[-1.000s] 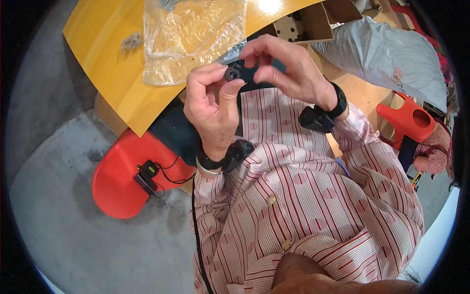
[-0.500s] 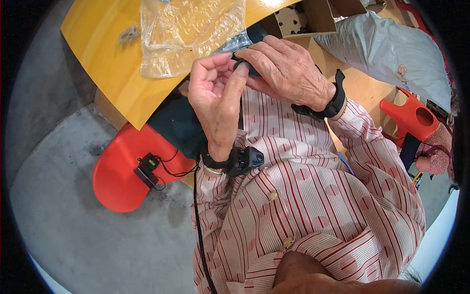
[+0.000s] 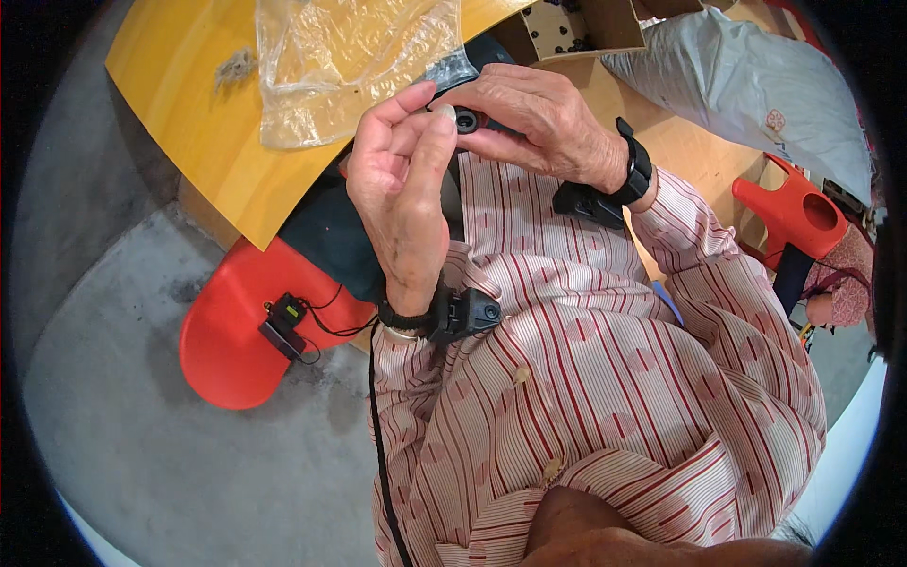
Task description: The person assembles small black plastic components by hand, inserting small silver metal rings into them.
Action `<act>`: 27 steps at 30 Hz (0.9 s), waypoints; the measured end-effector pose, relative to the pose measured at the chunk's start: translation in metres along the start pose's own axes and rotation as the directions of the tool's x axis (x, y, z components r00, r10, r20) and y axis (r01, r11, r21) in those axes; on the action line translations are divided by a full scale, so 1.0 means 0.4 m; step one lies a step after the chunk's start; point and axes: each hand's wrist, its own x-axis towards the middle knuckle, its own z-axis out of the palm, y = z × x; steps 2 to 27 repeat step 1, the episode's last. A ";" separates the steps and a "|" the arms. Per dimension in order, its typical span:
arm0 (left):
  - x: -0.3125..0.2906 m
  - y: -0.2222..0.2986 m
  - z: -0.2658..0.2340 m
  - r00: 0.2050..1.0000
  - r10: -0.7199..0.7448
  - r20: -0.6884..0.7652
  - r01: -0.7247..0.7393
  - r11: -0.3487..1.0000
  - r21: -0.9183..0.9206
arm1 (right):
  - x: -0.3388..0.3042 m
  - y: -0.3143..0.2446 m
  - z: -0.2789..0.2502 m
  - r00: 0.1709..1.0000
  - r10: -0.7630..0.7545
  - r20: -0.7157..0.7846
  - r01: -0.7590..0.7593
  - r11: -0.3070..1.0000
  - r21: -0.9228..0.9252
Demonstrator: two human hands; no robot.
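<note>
My right hand point(image 3: 553, 123) grips a small black round part with a hole in its end point(image 3: 467, 120) between thumb and fingers. Just left of the part, my left hand point(image 3: 402, 180) has its thumb bent in against its fingers, the tip right by the black part. Whatever the left fingertips pinch is too small or hidden to make out. Both hands are raised over my lap, close to the table edge. A clear plastic bag point(image 3: 354, 76) lies flat on the yellow tabletop point(image 3: 179, 85) beyond my left hand.
Cardboard boxes point(image 3: 614, 24) with small dark pieces stand at the far right, next to a large grey-white sack point(image 3: 746, 90). A tuft of grey fibre point(image 3: 236, 68) lies on the table. Red stools point(image 3: 222, 331) are at left and right; the left one bears a small black device point(image 3: 283, 321).
The right hand has turned, so the holed end of the black part now shows. My left hand has shifted slightly left, its fingers a little apart from the right hand's.
</note>
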 end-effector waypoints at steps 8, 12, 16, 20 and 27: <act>-0.002 0.000 -0.001 1.000 0.004 0.006 -0.004 1.000 0.011 | -0.001 -0.003 -0.002 1.000 0.023 0.020 -0.023 0.999 0.022; -0.002 0.000 -0.001 1.000 0.004 0.006 -0.004 1.000 0.011 | -0.001 -0.003 -0.002 1.000 0.023 0.020 -0.023 0.999 0.022; -0.002 0.000 -0.001 1.000 0.004 0.006 -0.004 1.000 0.011 | -0.001 -0.003 -0.002 1.000 0.023 0.020 -0.023 0.999 0.022; -0.002 0.000 -0.001 1.000 0.004 0.006 -0.004 1.000 0.011 | -0.001 -0.003 -0.002 1.000 0.023 0.020 -0.023 0.999 0.022; -0.002 0.000 -0.001 1.000 0.004 0.006 -0.004 1.000 0.011 | -0.001 -0.003 -0.002 1.000 0.023 0.020 -0.023 0.999 0.022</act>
